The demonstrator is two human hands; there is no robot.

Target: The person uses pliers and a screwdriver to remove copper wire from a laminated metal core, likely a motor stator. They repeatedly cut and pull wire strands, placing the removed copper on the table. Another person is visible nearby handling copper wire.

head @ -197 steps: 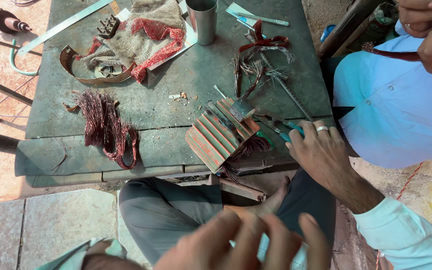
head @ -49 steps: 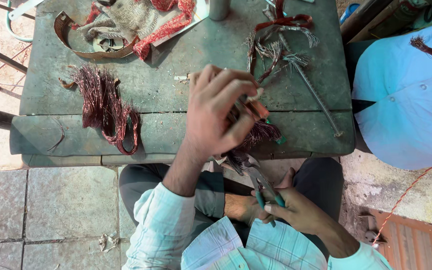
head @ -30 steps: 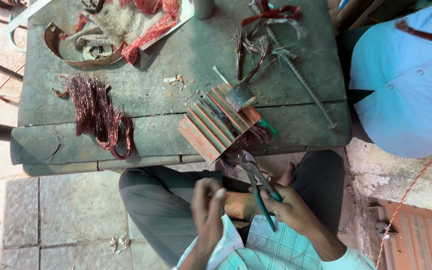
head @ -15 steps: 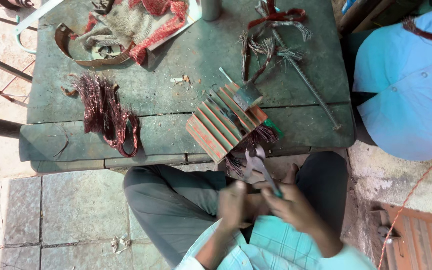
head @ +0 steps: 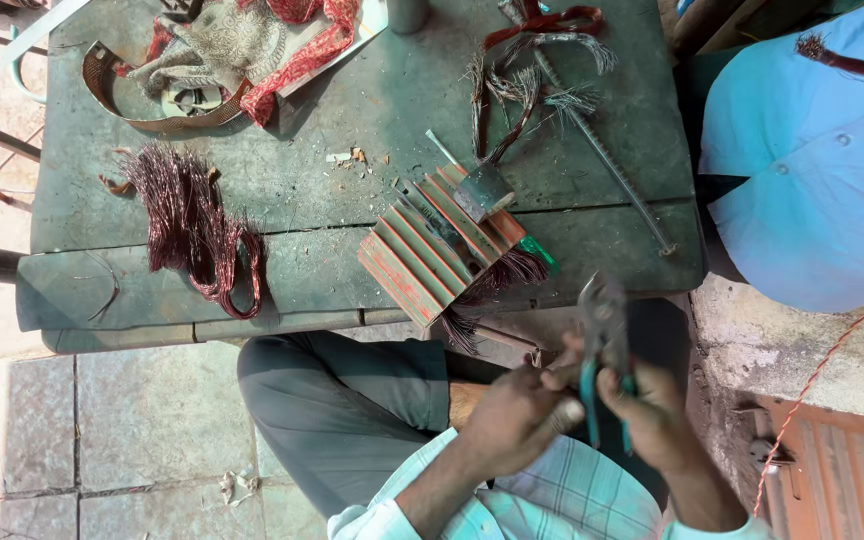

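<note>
Right hand (head: pixel 652 405) grips pliers (head: pixel 602 345) just off the table edge (head: pixel 352 325); left hand (head: pixel 517 420) curled alongside, touching.

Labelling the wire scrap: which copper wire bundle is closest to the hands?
The dark bundle sticking out of the ribbed block at the table's near edge, just above the pliers. The looped bundle lies far left; the frayed strands lie at the far edge.

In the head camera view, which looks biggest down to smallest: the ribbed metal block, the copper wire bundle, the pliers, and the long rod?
1. Ribbed metal block, the broadest.
2. Copper wire bundle, nearly as large, so this order is close.
3. Long rod: long but thin.
4. Pliers: unsure, since they are nearer the camera, blurred, and partly covered by both hands.
</note>
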